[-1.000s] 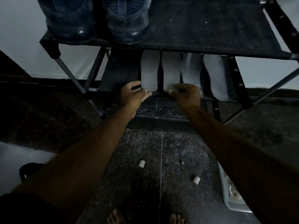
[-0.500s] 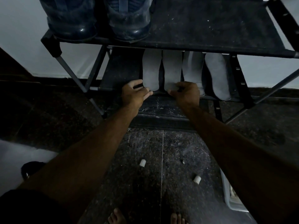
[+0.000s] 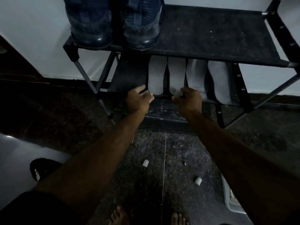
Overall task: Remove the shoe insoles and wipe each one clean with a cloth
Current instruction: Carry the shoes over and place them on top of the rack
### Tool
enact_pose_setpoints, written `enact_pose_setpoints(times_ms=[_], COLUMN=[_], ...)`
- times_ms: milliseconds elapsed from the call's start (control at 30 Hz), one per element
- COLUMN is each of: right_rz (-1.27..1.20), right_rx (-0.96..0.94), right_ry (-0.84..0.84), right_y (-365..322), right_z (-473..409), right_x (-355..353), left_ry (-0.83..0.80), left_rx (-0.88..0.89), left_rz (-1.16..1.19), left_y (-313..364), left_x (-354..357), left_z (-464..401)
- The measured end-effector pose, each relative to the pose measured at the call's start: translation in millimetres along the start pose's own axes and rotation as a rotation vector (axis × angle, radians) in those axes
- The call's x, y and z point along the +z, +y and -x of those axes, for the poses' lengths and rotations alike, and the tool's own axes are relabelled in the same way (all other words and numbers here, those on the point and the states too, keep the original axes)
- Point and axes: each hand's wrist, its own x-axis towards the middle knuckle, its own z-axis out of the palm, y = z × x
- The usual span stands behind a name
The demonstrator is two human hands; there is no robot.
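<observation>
Several grey insoles lie side by side on the lower shelf (image 3: 129,73) of a black shoe rack. My left hand (image 3: 138,99) is at the shelf's front bar, fingers apart, with the fingertips touching the heel end of the leftmost insole (image 3: 156,75). My right hand (image 3: 189,99) curls over the heel end of the second insole (image 3: 176,73), thumb on top and fingers below. The third insole (image 3: 195,73) and the fourth insole (image 3: 219,82) lie to the right, untouched. I see no cloth.
Two dark blue shoes (image 3: 113,21) stand on the rack's top shelf (image 3: 211,38). On the dark floor lie two small white cylinders (image 3: 145,163) (image 3: 198,181), a black shoe (image 3: 43,168) at the left and a pale container (image 3: 230,200) at the right. My bare feet (image 3: 120,216) show at the bottom.
Both hands stay at the heel ends of the two left insoles. The right hand's fingers have curled a little tighter; the insoles have not visibly shifted.
</observation>
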Motion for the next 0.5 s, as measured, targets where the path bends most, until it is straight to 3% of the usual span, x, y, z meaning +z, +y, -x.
enact_pose_setpoints(times_ms=[233,500], right_rz=[-0.018,0.053], right_rx=[-0.050,-0.232], right_ry=[-0.104,-0.217], right_y=[-20.6,-84.2], right_z=[40.4,101.3], right_x=[-4.6,39.6], left_ry=[-0.044,0.095], left_rx=[-0.035,0.030], left_rz=[-0.067,-0.096], left_y=[8.7,45.2], left_x=[-47.1,-152.0], left_z=[32.6,73.0])
